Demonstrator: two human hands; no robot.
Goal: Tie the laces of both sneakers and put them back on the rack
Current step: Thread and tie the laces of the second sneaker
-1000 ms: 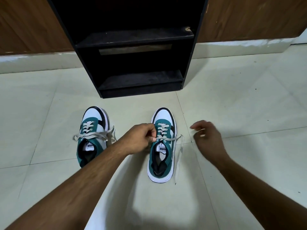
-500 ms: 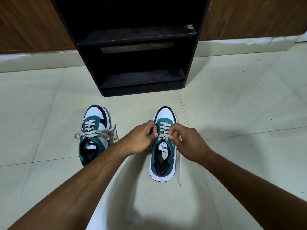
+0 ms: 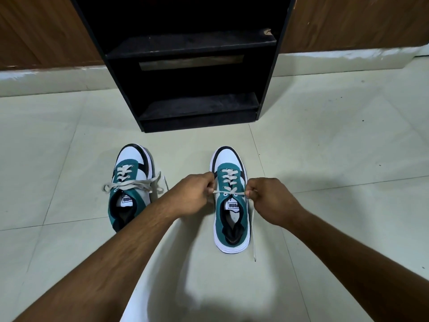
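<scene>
Two teal, white and black sneakers stand on the floor, toes toward the black rack (image 3: 199,117). The left sneaker (image 3: 131,184) has loose beige laces lying across it. At the right sneaker (image 3: 231,201), my left hand (image 3: 192,197) pinches the lace at the shoe's left side. My right hand (image 3: 270,198) pinches the lace at its right side. The lace (image 3: 228,192) runs taut between them across the top eyelets. One free end trails down the floor by the shoe's right side.
The rack has two dark empty shelves, the lower one (image 3: 199,105) just above the floor. Brown wooden panels and a white skirting (image 3: 348,59) run behind it. Pale floor tiles (image 3: 336,147) spread all around the shoes.
My right hand came in from the right and took hold of the lace. Both hands have since pulled apart, drawing the lace tight across the right sneaker.
</scene>
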